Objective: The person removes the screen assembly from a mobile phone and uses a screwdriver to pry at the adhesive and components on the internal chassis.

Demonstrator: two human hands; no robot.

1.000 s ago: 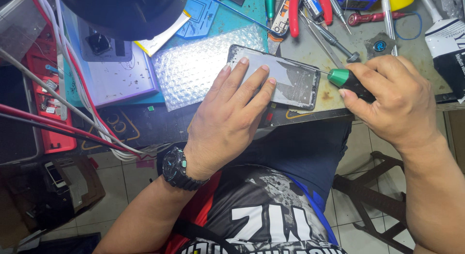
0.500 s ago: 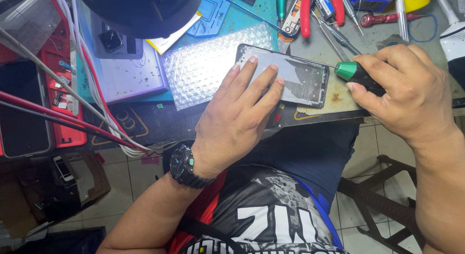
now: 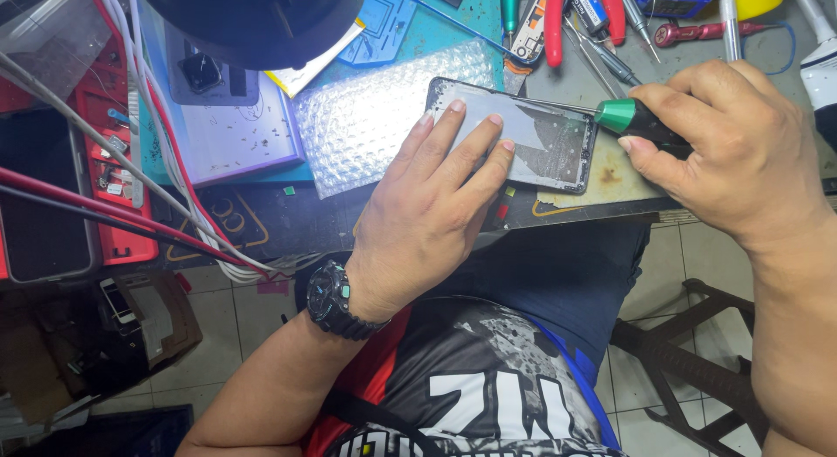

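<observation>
Left hand flat, fingers spread on phone (holding nothing), right hand fisted around green-collared screwdriver

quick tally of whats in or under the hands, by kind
phone, under the left hand: 1
green-collared screwdriver, in the right hand: 1
wristwatch, left wrist: 1
total: 3

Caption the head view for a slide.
Left hand pins an opened phone on the workbench while the right hand holds a green-collared screwdriver at its edge.
</observation>
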